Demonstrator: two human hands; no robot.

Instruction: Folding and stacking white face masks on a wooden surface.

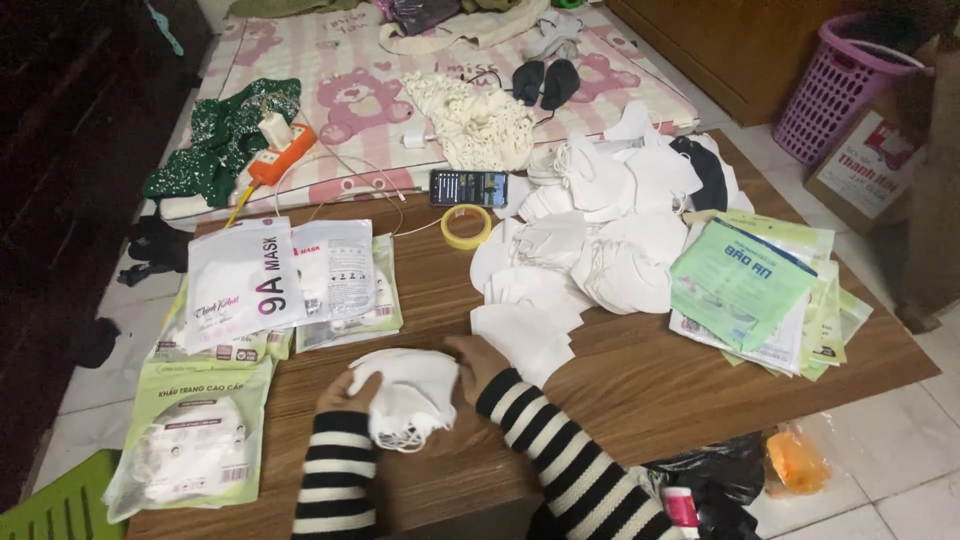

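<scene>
My left hand [343, 392] and my right hand [477, 360] both grip a small stack of white face masks [410, 392] at the near edge of a low wooden table [640, 385]. Ear loops hang from the bottom of the stack. Both sleeves are striped black and white. A large loose pile of white masks [600, 225] covers the table's far middle, just beyond my right hand. One black mask [706, 170] lies on that pile.
Packed mask bags [245, 285] lie at the left, with more in green-white bags [195, 440]. Empty green and white bags [745, 285] are stacked at the right. A yellow tape roll [466, 225] and phone [468, 187] sit at the far edge. A purple basket [835, 85] stands far right.
</scene>
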